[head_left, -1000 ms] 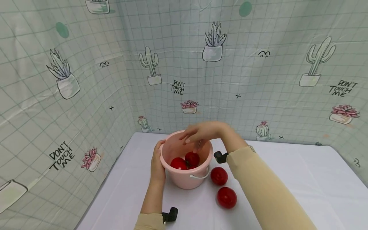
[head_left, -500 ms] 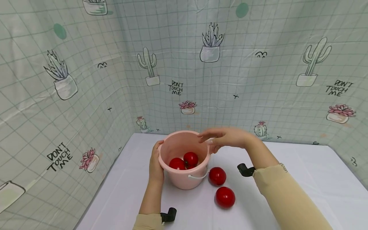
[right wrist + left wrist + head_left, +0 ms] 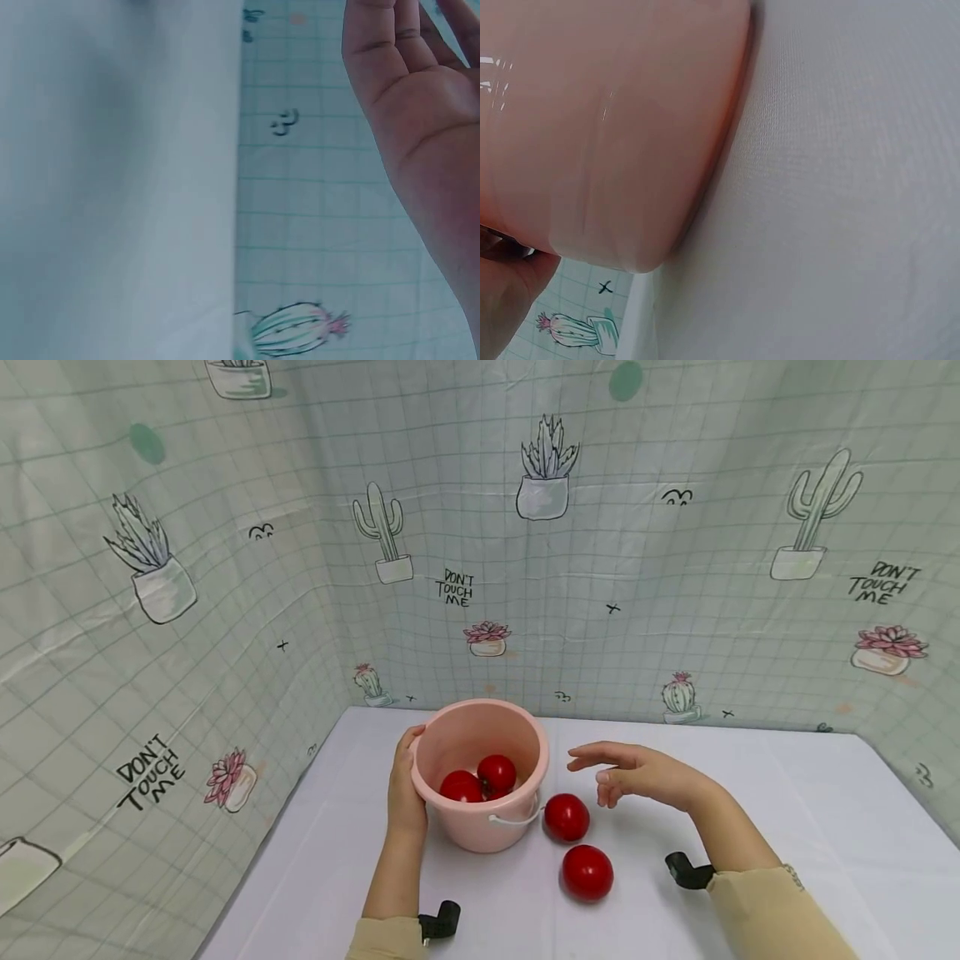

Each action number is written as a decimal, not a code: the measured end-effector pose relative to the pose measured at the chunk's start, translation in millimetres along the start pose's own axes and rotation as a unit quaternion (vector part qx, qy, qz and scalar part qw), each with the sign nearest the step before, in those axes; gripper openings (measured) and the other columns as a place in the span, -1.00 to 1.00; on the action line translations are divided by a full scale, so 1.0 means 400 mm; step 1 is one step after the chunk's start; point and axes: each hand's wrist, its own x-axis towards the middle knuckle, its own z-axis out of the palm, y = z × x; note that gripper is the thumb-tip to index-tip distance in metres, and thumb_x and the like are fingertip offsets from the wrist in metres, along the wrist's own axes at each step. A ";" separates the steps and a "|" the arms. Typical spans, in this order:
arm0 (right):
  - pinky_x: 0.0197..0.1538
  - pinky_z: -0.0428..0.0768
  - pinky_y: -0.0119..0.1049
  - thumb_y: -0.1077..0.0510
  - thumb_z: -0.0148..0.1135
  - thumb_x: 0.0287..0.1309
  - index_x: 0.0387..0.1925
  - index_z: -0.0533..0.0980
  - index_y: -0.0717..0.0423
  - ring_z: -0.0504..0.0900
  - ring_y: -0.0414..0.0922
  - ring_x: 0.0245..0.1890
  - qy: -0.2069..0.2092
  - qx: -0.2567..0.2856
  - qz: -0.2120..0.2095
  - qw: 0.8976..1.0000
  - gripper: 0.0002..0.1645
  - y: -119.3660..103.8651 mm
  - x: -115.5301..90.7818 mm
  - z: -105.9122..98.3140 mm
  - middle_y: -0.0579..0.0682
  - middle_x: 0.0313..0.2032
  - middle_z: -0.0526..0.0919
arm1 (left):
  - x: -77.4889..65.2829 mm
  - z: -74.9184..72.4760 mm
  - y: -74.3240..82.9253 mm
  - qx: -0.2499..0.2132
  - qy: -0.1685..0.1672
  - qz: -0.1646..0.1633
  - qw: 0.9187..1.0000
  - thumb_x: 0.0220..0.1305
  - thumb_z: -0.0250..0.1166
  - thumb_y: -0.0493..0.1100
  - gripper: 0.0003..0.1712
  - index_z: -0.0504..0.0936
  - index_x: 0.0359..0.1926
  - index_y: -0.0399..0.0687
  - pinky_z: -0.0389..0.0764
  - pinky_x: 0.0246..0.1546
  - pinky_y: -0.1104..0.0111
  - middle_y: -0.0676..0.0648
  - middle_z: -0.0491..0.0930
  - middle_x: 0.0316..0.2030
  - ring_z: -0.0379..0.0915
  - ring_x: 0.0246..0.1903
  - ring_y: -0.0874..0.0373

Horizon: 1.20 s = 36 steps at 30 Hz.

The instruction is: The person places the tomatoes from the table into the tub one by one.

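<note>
A pink bucket (image 3: 480,827) with a white handle stands upright on the table. My left hand (image 3: 407,789) holds it at the left side, fingers curved round the wall near the rim. The left wrist view shows the bucket's side (image 3: 615,135) close up, part of my left hand (image 3: 510,292) against it. Inside lie red tomatoes, one at the left (image 3: 461,786) and one at the right (image 3: 497,772), with another partly hidden beneath. My right hand (image 3: 648,774) hovers right of the bucket, holding nothing, fingers loosely bent; its palm (image 3: 442,142) shows in the right wrist view.
Two more tomatoes lie on the white table (image 3: 750,810), one close beside the bucket (image 3: 567,817) and one nearer the front (image 3: 587,873). A curtain (image 3: 600,552) with cactus prints hangs behind and along the left side.
My right hand has come out from over the bucket's mouth and moved right and lower, to beside the nearer-bucket tomato. My left hand and the bucket have stayed in place.
</note>
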 end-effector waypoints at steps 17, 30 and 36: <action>-0.08 0.69 -0.11 0.06 0.16 0.32 0.53 0.08 -0.13 0.71 0.10 -0.23 -0.038 0.090 0.066 0.993 -0.18 0.138 0.012 0.081 0.27 0.46 0.16 | 0.000 -0.001 -0.009 -0.002 -0.003 0.003 1.000 0.47 -0.18 0.16 -0.52 0.42 0.29 0.31 0.36 0.34 0.00 0.15 0.43 0.28 0.27 0.31 0.17; -0.11 0.71 -0.14 0.08 0.21 0.30 0.49 0.18 -0.07 0.68 0.03 -0.23 -0.040 0.070 0.065 0.995 -0.22 0.143 0.023 0.095 0.23 0.39 0.28 | -0.002 0.000 -0.002 0.005 0.000 0.001 1.000 0.48 -0.20 0.17 -0.51 0.41 0.30 0.33 0.36 0.34 0.03 0.16 0.42 0.29 0.26 0.31 0.19; -0.11 0.72 -0.16 0.08 0.24 0.28 0.41 0.31 -0.09 0.70 0.03 -0.25 -0.015 0.055 0.065 0.996 -0.31 0.142 0.029 0.099 0.23 0.29 0.40 | -0.003 -0.002 -0.001 0.000 -0.004 0.003 1.000 0.49 -0.21 0.19 -0.50 0.39 0.32 0.32 0.36 0.34 0.01 0.15 0.41 0.30 0.26 0.31 0.17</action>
